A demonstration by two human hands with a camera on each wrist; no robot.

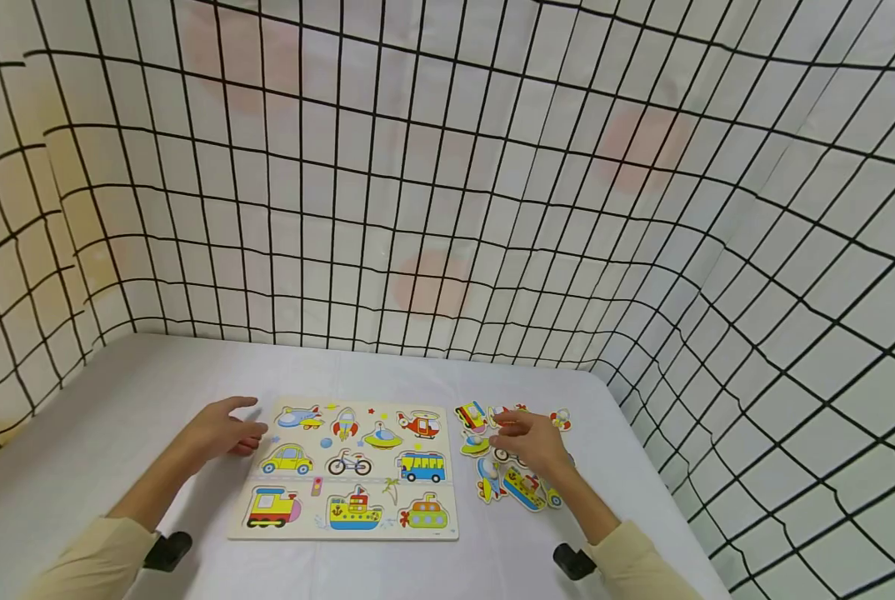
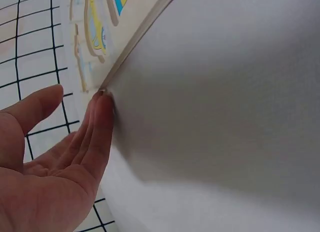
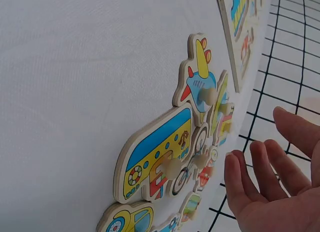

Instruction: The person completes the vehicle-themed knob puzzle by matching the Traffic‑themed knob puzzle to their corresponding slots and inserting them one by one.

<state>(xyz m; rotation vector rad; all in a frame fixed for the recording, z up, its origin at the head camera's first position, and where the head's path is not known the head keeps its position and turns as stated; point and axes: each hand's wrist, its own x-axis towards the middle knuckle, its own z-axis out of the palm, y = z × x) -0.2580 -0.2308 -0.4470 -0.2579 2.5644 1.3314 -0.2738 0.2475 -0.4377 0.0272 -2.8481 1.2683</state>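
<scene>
Two pale sleeves, the left sleeve point(image 1: 95, 554) and the right sleeve point(image 1: 642, 562), reach in from the near edge, where we find a jumble of picture pieces on the right of the surface point(image 1: 507, 567) and a puzzle board point(image 1: 308, 521) left of it. Nearest in the jumble we see the boat piece point(image 1: 522, 490), overlapping its bicycle neighbour, with the airplane piece point(image 1: 487, 482) just to its left.

We judge the pieces light, stiff and probably wooden, smooth on the painted faces but hardly fragile. The round knob point(image 3: 172, 167) on the boat piece looks like the surest place to pinch; where pieces overlap, we would expect a sideways drag to disturb others. The board seems rigid, best steadied at its edges.

Farther in, the right hand point(image 1: 530, 442) hovers over the pile, its fingers gently bent, with nothing that we can see between them. Beyond it lies the train piece point(image 1: 472, 417). The left hand point(image 1: 222, 429) stands beside the board's far left corner, thumb spread from fingers held mostly together; we cannot be sure how firmly they touch.

The surface wears white cloth. Beyond it, we face a white backdrop point(image 1: 320, 208) crossed by black gridlines, with faint reddish patches.
</scene>
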